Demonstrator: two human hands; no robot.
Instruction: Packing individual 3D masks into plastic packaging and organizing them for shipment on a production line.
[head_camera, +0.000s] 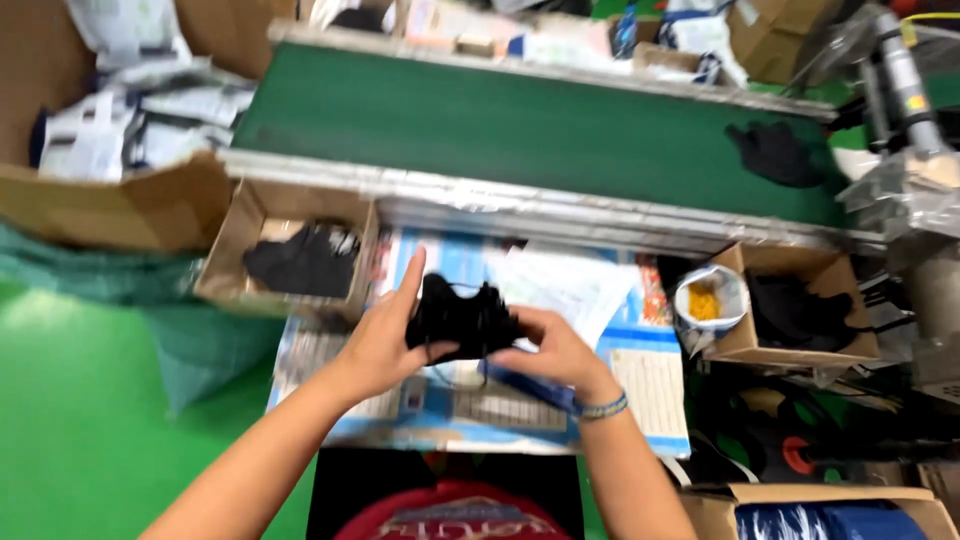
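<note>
Green conveyor belt (520, 125) runs far; paper-covered bench near. Left hand (385, 340) and right hand (550, 350) both pinch a black fabric piece (460, 318) above the bench (frame blurred). Loose pinch could drop it.

The hands, left (385, 340) and right (555, 350), hold a black cloth (458, 318), soft and matt. The belt (520, 125) across the upper frame is matt green, with dull metal rails (520, 205). The box (300, 255) at left centre is rough brown cardboard. The desk (640, 370) carries glossy printed paper. The floor (80, 420) at lower left is smooth, slightly shiny green.
</note>
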